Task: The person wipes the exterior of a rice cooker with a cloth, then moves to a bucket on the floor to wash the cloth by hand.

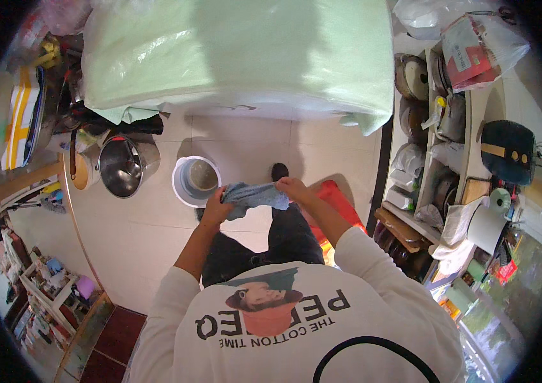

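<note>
A blue-grey cloth (255, 195) is stretched between my two hands, above the tiled floor and my dark trousers. My left hand (217, 207) grips its left end, close to the rim of a white plastic bucket (175, 184) that holds some cloudy liquid. With thumb and fingertips, my right hand (293, 188) pinches the upper right corner. Part of the cloth hangs down beside my left hand.
A pale green cover (237, 52) drapes a large surface ahead. Left stand a metal pot (120, 167) and a tan container (81, 170). A red bag (335, 196) lies right of my legs. Shelves (472, 115) with pans line the right side.
</note>
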A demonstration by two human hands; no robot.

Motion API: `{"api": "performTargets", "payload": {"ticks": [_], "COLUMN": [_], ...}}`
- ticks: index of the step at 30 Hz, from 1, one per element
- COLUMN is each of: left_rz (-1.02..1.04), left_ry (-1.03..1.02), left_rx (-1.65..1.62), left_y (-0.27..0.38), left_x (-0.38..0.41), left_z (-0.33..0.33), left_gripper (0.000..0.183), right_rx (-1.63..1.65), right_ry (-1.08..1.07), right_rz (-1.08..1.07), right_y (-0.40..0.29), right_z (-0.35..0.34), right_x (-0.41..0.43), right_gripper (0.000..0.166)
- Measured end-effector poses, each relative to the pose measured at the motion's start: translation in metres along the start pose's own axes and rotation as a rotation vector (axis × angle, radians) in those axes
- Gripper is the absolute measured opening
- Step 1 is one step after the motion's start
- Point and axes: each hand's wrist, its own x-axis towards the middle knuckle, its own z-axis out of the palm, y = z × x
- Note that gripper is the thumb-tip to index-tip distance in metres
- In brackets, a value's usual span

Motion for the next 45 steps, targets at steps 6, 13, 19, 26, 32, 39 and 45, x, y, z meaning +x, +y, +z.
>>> {"api": "performTargets", "payload": {"ticks": [6, 13, 19, 26, 32, 39, 45], "left_rz": [0.175, -0.094, -0.080, -0.144, -0.090, -0.424, -0.443], "left_ry": [0.003, -0.126, -0.234, -0.150, 0.017, 0.155, 0.288], "left_rx": [0.225, 0.010, 0.090, -0.158, -0.277, -0.030, -0.194], "left_y": [-0.062, -0.098, -0.157, -0.219, -0.295, -0.358, -0.382], "left_x": [0.020, 0.018, 0.033, 0.084, 0.165, 0.248, 0.314], "left_z": [-0.092, -0.211, -0.299, -0.321, -0.311, -0.291, -0.268], "left_gripper": [0.057, 0.061, 0.065, 0.068, 0.069, 0.071, 0.056], "right_rx": [-0.001, 0.011, 0.048, -0.015, -0.150, -0.279, -0.333], "right_ry": [0.057, 0.372, 0.502, 0.559, 0.601, 0.612, 0.577], "right_rz": [0.003, 0.090, 0.096, 0.121, 0.010, 0.072, 0.128], "right_y": [0.036, 0.079, 0.126, 0.155, 0.194, 0.259, 0.348], "right_z": [0.082, 0.231, 0.337, 0.370, 0.363, 0.355, 0.342], "right_x": [0.051, 0.071, 0.099, 0.182, 0.287, 0.389, 0.504], "right_gripper": [0.016, 0.016, 0.025, 0.021, 0.027, 0.043, 0.050]}}
